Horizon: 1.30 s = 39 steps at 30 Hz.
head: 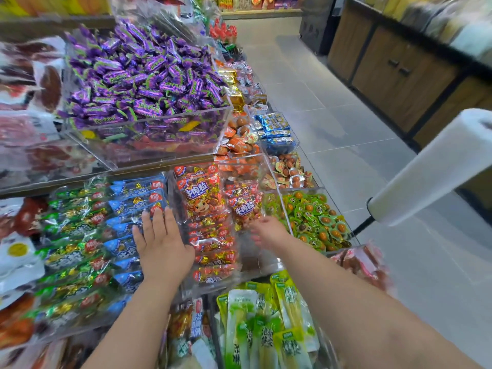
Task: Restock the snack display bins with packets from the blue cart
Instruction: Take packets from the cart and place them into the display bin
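1. Presently the left hand (162,243) lies flat on the blue packets (133,206). Its fingers (157,222) are straight and slightly spread, with the tips near the divider to the red packets (203,206).
2. Right hand (269,230) hovers over the right part of the red packets' bin (255,265). It is blurred, so I cannot tell whether its fingers are spread or pinching anything.
3. Stock: pale-green packets (266,328) lie at the near edge, below the bins. The cart itself cannot be made out. Neither hand plainly holds a packet.
4. Judged step: pressing down or tidying the displayed rows to make room before more stock goes in.
5. Hazard: the foil packs look slick and stand in leaning rows. A flat push from the left hand could slide the blue row against the near wall or over it.
6. Hazard: the red rows stand proud of their bin. A hasty sweep by the right hand could knock packs into the green egg packs (314,219) just right, mixing lines.
7. Hazard: the bag roll (431,169) juts in at right. A wide right elbow could strike it.
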Motion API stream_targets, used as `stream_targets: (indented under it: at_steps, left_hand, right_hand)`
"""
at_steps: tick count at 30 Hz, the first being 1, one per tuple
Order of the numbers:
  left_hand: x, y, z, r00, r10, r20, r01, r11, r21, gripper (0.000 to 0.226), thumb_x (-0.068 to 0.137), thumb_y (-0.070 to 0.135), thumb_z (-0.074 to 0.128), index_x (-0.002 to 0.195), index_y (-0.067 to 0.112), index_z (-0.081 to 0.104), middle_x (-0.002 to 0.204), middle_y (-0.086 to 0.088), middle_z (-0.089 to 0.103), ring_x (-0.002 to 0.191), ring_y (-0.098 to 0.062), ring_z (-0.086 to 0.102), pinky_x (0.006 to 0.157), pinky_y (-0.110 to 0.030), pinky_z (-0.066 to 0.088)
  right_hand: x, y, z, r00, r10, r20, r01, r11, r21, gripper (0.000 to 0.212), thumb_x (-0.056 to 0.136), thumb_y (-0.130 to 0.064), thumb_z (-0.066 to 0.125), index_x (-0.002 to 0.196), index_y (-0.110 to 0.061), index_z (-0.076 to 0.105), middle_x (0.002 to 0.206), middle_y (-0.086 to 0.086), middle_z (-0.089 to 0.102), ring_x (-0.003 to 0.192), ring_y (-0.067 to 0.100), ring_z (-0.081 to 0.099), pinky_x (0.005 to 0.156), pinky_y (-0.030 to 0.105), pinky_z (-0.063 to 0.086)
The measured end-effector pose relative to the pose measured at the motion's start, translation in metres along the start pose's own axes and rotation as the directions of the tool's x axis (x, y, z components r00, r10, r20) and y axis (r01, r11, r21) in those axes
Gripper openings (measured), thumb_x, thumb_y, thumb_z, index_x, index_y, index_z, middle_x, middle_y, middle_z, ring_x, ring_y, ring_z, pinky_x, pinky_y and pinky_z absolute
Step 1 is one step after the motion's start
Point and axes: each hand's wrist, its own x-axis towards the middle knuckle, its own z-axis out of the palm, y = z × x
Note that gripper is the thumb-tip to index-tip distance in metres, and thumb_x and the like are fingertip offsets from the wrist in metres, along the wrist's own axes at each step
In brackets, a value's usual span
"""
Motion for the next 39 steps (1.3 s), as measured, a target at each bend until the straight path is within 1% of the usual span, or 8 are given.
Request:
stream_targets:
  at_steps: [7,10,14,19,22,28,34,39]
  left_hand:
    - [-0.049,0.046,-0.009,0.932,0.322,-0.167,-0.346,0.928,-0.142,0.047,0.079,0.018,0.065,0.125,0.01,0.06,0.138,-0.016,0.048,0.138,-0.037,0.027,0.112,-0.049,0.017]
    - [-0.093,0.076,0.007,0.864,0.479,-0.156,-0.503,0.832,-0.232,0.025,0.073,0.011,0.069,0.098,0.008,0.071,0.124,-0.019,0.055,0.126,-0.039,0.039,0.103,-0.047,0.029]
    - [-0.165,0.099,0.051,0.772,0.629,0.094,-0.556,0.739,-0.379,0.025,0.081,0.015,0.063,0.104,0.01,0.071,0.115,-0.012,0.061,0.116,-0.032,0.05,0.095,-0.039,0.037]
    - [-0.252,0.101,0.1,0.593,0.543,0.594,-0.267,0.829,-0.491,0.032,0.089,0.012,0.057,0.121,0.01,0.06,0.114,-0.011,0.066,0.098,-0.021,0.059,0.073,-0.021,0.037]
    - [-0.291,0.096,0.125,0.533,0.353,0.769,-0.032,0.917,-0.398,0.017,0.092,0.003,0.051,0.103,0.004,0.063,0.08,-0.012,0.062,0.066,-0.019,0.053,0.05,-0.021,0.037]
    - [-0.344,0.109,0.154,0.457,0.204,0.866,-0.084,0.979,-0.186,0.032,0.094,0.005,0.048,0.062,0.006,0.052,0.039,-0.002,0.053,0.028,-0.012,0.046,0.033,-0.013,0.029]
    - [-0.381,0.186,0.165,0.346,0.344,0.873,-0.293,0.923,-0.247,0.032,0.093,0.003,0.047,0.063,0.003,0.057,0.065,-0.014,0.055,0.053,-0.013,0.057,0.057,-0.028,0.043]
    - [-0.377,0.24,0.173,0.463,0.413,0.784,-0.213,0.911,-0.353,0.019,0.092,0.012,0.051,0.075,0.011,0.06,0.076,-0.014,0.058,0.077,-0.021,0.054,0.073,-0.032,0.04]
  right_hand:
    - [-0.093,0.048,-0.041,0.952,-0.23,-0.203,0.239,0.971,0.018,0.017,0.086,-0.008,0.058,0.077,-0.022,0.058,0.086,0.003,0.065,0.078,0.018,0.061,0.075,0.034,0.05]
    - [-0.131,0.096,-0.061,0.954,-0.156,-0.254,0.189,0.976,0.108,0.023,0.088,-0.008,0.056,0.07,-0.021,0.055,0.071,-0.003,0.057,0.065,0.012,0.057,0.06,0.022,0.045]
    - [-0.181,0.192,-0.085,0.95,0.099,-0.296,-0.045,0.982,0.183,0.026,0.09,-0.012,0.05,0.064,-0.017,0.048,0.062,0.001,0.047,0.054,0.013,0.047,0.053,0.024,0.035]
    - [-0.257,0.318,-0.104,0.864,0.45,-0.227,-0.397,0.885,0.241,0.03,0.092,-0.008,0.047,0.063,-0.015,0.047,0.06,0.004,0.048,0.049,0.013,0.045,0.048,0.02,0.034]
    - [-0.303,0.38,-0.11,0.778,0.611,-0.148,-0.526,0.761,0.379,0.027,0.095,-0.009,0.042,0.068,-0.014,0.047,0.063,0.004,0.048,0.051,0.013,0.047,0.046,0.021,0.034]
    - [-0.368,0.449,-0.159,0.73,0.673,-0.12,-0.603,0.716,0.352,0.025,0.091,-0.012,0.054,0.067,-0.014,0.05,0.065,0.004,0.048,0.048,0.013,0.044,0.046,0.021,0.034]
    - [-0.379,0.464,-0.217,0.737,0.65,-0.185,-0.424,0.658,0.622,0.024,0.093,-0.009,0.049,0.069,-0.012,0.046,0.047,0.0,0.047,0.036,0.008,0.042,0.041,0.015,0.03]
    - [-0.385,0.476,-0.249,0.709,0.679,-0.189,-0.382,0.596,0.706,0.022,0.091,-0.01,0.051,0.069,-0.013,0.049,0.065,0.003,0.053,0.055,0.013,0.052,0.051,0.024,0.039]
